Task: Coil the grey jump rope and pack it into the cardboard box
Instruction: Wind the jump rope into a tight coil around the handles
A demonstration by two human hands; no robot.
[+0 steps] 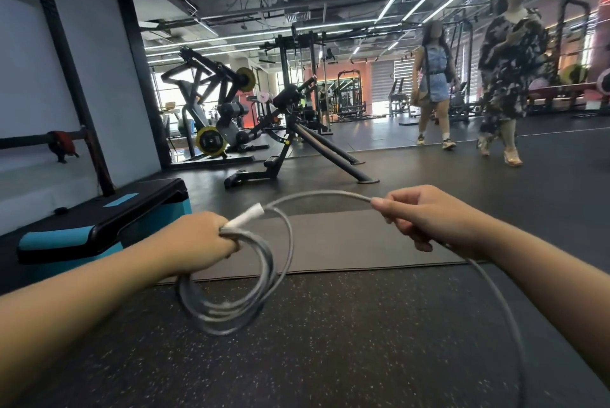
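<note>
At far left a black and teal step platform [99, 226] sits on the floor against a white wall. Just right of it the left hand [211, 237] is closed in a fist, fingers pressed together around several gathered loops of the grey rope [231, 305]. The coil hangs below the fist, above the speckled black floor [330, 341]. A white handle [244, 218] sticks up and to the right out of the top of the fist.

From the handle's tip the rope arcs up and across to the right hand [425, 216], held at about the same height and well apart from the left. Here the thumb and forefinger pinch the rope at their tips, and the other fingers curl loosely under it. Past this hand the rope drops in a long curve down the right side and leaves the bottom edge of the view.

A grey mat [346, 239] lies on the floor beyond both hands. Behind it stand weight machines [224, 110], and further right two people [468, 77] walk across the gym floor.
</note>
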